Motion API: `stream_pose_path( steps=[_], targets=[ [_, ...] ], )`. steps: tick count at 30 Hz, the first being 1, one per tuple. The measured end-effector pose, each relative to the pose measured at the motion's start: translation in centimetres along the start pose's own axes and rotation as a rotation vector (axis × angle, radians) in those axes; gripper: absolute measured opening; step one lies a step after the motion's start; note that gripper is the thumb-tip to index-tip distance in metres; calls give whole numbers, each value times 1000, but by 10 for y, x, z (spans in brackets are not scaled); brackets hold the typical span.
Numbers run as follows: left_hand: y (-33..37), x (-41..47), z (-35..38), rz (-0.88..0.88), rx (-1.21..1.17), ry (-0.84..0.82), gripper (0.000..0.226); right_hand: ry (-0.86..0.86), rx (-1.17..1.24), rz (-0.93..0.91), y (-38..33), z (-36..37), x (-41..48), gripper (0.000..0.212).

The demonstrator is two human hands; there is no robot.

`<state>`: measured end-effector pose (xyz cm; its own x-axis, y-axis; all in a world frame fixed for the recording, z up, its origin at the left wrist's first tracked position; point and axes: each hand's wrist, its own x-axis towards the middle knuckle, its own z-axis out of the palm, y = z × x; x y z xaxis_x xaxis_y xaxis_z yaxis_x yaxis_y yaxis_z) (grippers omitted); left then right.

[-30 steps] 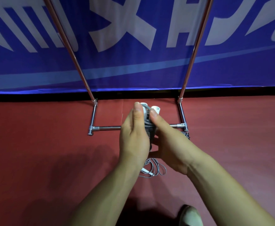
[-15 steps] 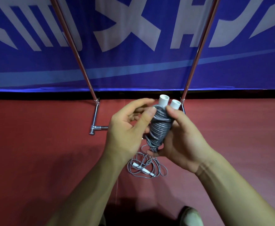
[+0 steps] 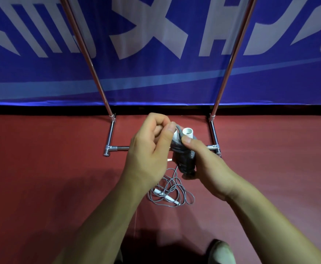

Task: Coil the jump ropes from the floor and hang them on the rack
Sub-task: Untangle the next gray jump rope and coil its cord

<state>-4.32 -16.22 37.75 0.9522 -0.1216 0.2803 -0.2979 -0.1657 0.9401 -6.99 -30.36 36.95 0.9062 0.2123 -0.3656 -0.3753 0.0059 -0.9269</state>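
A grey jump rope (image 3: 185, 159) is wound tightly round its two white handles. My right hand (image 3: 205, 162) grips this bundle from the right, thumb across the top coils. My left hand (image 3: 148, 149) pinches the rope's loose end at the top of the bundle, beside the handle tips. A second grey jump rope (image 3: 172, 195) with white handles lies in a loose tangle on the red floor below my hands. The metal rack (image 3: 111, 141) stands just beyond, its two poles rising out of view.
A blue banner (image 3: 155, 54) with white lettering hangs behind the rack. The red floor (image 3: 41, 178) stretches left and right. The toe of a shoe (image 3: 221, 252) shows at the bottom edge.
My left hand, spread open half a second ago, has closed onto the rope end at the bundle's top. The bundle sits a little lower and more upright in my right hand.
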Motion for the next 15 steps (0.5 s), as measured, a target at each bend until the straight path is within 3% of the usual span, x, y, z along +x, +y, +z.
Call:
stream_pose_path(
  steps=[4, 8, 13, 15],
  targets=[
    [1, 1, -1, -66, -70, -12, 17, 8, 7, -56, -1, 2, 1, 31],
    [2, 2, 0, -76, -48, 57, 10, 97, -34, -50, 2, 1, 4, 44],
    [2, 1, 0, -11, -13, 160, 12, 71, -46, -64, -1, 3, 1, 37],
    [3, 3, -1, -101, -81, 144, 12, 80, -59, -78, -3, 3, -1, 36]
  ],
)
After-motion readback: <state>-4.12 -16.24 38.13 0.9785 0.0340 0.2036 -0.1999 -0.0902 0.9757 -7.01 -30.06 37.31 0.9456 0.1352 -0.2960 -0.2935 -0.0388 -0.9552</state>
